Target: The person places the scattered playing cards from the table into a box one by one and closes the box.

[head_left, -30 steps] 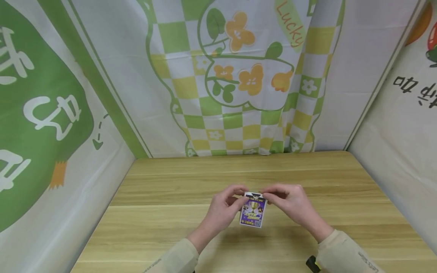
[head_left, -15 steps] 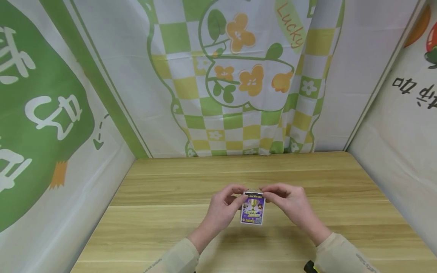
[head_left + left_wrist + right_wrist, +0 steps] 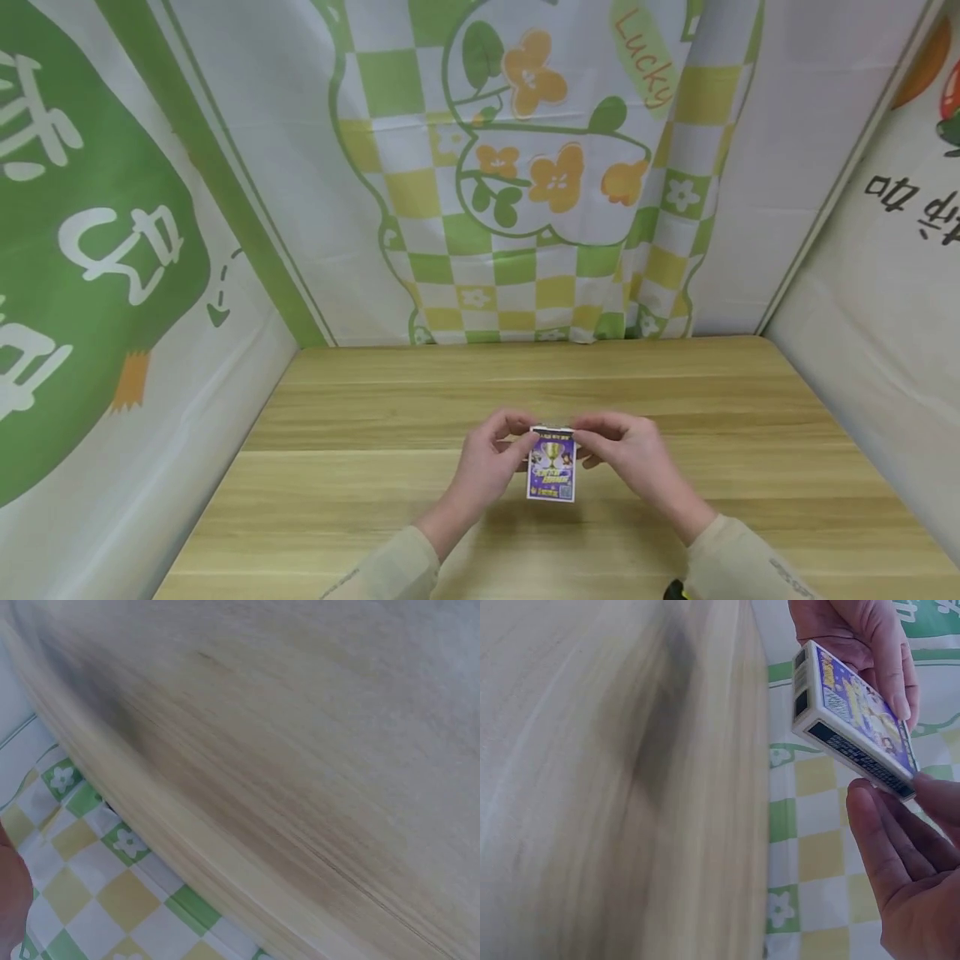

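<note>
Between both hands, above the table, hangs a small card box (image 3: 551,468) with a purple front, a gold trophy and white edges. My left hand (image 3: 486,461) pinches its upper left corner, thumb on the front. At the upper right corner my right hand (image 3: 633,454) pinches it, thumb on the front and fingers behind. A thin strip shows along the box's top edge, too small to make out. In the right wrist view the card box (image 3: 862,720) is tilted, its white and black side visible, with the left hand (image 3: 866,641) holding its far side.
A wood-grain table (image 3: 337,492) lies under the hands. Behind it hangs a checked green and yellow curtain (image 3: 517,275). Printed fabric walls stand at the left (image 3: 247,400) and right (image 3: 862,333). A dark object (image 3: 675,590) shows by the right sleeve.
The box has straightened slightly and faces the camera more squarely. The dark notch at its top has gone from sight. My right hand has shifted a little left.
</note>
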The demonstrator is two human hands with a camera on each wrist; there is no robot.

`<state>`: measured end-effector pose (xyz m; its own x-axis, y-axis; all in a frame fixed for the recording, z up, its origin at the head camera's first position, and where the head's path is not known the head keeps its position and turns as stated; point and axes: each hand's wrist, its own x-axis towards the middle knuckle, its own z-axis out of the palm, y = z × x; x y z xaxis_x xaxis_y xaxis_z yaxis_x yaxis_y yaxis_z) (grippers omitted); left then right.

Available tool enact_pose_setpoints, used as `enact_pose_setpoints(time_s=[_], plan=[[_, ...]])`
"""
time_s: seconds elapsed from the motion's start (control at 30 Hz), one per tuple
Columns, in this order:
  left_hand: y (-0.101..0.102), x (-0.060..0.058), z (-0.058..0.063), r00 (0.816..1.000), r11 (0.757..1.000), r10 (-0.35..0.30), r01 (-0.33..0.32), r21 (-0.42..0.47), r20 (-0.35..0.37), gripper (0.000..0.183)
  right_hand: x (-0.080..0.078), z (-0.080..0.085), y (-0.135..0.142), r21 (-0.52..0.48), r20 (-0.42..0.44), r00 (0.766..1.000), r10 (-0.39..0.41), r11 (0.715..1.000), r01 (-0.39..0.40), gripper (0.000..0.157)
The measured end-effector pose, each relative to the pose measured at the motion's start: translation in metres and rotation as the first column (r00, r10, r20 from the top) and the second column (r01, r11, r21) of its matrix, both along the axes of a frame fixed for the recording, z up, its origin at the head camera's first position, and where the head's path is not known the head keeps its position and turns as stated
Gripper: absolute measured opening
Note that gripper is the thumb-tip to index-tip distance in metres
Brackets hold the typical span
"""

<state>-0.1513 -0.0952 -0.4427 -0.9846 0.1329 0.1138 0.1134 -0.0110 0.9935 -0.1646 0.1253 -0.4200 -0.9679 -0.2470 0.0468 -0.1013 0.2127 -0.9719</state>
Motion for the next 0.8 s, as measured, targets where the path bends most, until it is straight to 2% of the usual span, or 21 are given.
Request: enact_pose_setpoints(time_s=[0.13,0.23,0.3,0.47,0.6,0.8], plan=[[0.001,-0.003,-0.009,0.999,0.999,0.014,-0.012,-0.044,0.050,0.018,-0.005,-0.010,-0.002,0.016,0.059,0.998,-0.001,1.000,0.000,0.027],[0.001,-0.004,-0.015,0.997,0.993,0.010,0.000,-0.122,0.081,0.021,-0.008,-0.018,-0.003,0.010,0.120,0.993,0.010,1.000,-0.011,0.027],[0.001,-0.004,-0.019,0.997,0.980,0.009,0.007,-0.199,0.079,0.021,-0.010,-0.025,-0.003,0.009,0.154,0.988,0.018,1.000,-0.020,0.025],[-0.002,-0.005,-0.027,0.998,0.927,0.022,-0.001,-0.376,0.052,0.013,-0.010,-0.043,-0.007,0.009,0.213,0.977,0.026,1.000,-0.028,0.022],[-0.004,-0.006,-0.034,0.999,0.886,0.010,0.006,-0.464,0.033,0.011,-0.008,-0.053,-0.012,0.021,0.226,0.974,0.021,0.999,-0.026,0.018],[-0.005,-0.009,-0.042,0.999,0.825,-0.039,0.037,-0.564,0.009,0.010,-0.005,-0.063,-0.019,0.183,0.120,0.992,0.024,0.982,-0.046,0.011]])
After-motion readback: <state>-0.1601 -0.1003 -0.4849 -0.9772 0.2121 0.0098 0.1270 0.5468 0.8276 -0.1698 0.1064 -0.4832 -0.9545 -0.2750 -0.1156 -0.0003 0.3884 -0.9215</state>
